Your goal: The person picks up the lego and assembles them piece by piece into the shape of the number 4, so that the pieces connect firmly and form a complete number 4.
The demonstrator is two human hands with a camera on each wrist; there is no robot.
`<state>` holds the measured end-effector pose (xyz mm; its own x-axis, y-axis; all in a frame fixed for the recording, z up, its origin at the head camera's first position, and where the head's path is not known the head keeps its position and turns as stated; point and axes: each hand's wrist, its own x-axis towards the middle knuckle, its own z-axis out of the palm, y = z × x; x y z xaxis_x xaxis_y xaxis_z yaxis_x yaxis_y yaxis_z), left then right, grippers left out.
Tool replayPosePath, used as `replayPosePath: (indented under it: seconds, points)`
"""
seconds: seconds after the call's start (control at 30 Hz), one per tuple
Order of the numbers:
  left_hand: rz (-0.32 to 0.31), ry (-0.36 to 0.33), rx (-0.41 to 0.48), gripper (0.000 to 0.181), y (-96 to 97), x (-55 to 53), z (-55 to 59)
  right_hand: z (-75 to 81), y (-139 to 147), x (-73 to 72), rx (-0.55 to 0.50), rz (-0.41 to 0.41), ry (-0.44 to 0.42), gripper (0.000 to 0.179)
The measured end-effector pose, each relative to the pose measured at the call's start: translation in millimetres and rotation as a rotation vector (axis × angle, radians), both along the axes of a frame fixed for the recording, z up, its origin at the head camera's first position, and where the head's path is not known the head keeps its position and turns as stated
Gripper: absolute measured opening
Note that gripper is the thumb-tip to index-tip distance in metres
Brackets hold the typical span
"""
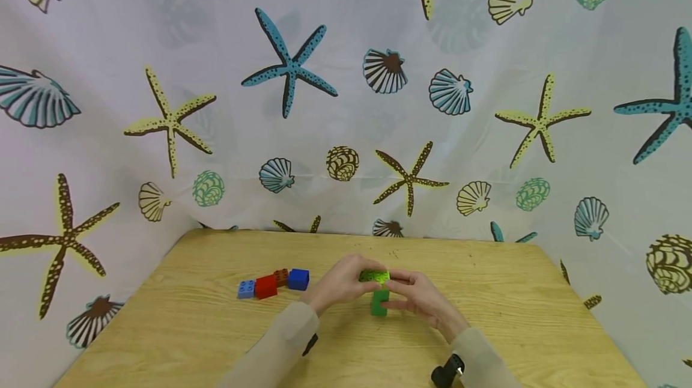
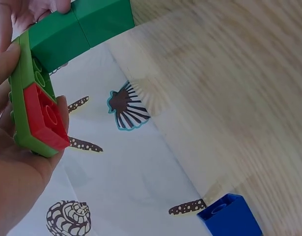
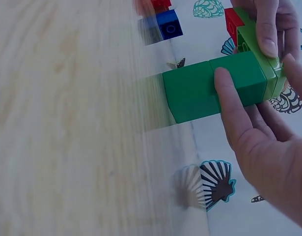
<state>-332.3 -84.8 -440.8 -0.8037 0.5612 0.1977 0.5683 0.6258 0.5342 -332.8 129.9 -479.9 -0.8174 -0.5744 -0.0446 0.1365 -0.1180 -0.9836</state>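
Observation:
A dark green tower of two stacked toy bricks [image 1: 379, 304] stands upright on the table. A long light green toy brick [image 1: 375, 276] lies across its top and juts out to the left. Beneath that overhang a red brick [image 2: 45, 118] is attached. My left hand [image 1: 340, 283] grips the light green brick by its overhanging end, fingers and thumb on opposite sides. Around the tower's right side is my right hand [image 1: 418, 299], holding the dark green bricks [image 3: 214, 86] with a digit on the near face and other fingers behind.
Left of the hands lie loose bricks on the wooden table [image 1: 205, 328]: a light blue one [image 1: 246, 289], a red one [image 1: 266, 286], a brown one [image 1: 281, 277] and a dark blue one [image 1: 298, 279]. A shell-patterned curtain [image 1: 335, 118] hangs behind the table.

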Motion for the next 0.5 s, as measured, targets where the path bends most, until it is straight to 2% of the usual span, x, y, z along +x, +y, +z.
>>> replayPosePath:
  seconds: [0.2, 0.33, 0.5]
  points:
    - [-0.020, 0.053, -0.006, 0.033, -2.4, 3.0, -0.7, -0.9, -3.2, 1.6, 0.003, -0.031, -0.015, 0.059]
    - [-0.014, 0.044, 0.007, 0.031, -3.3, 3.5, -2.0, -0.7, -3.3, 3.0, 0.012, -0.046, -0.008, 0.062]
    - [0.008, 0.011, 0.061, 0.037, -4.2, 4.3, -3.9, 1.5, -1.8, 4.1, 0.004, -0.044, 0.001, 0.056]
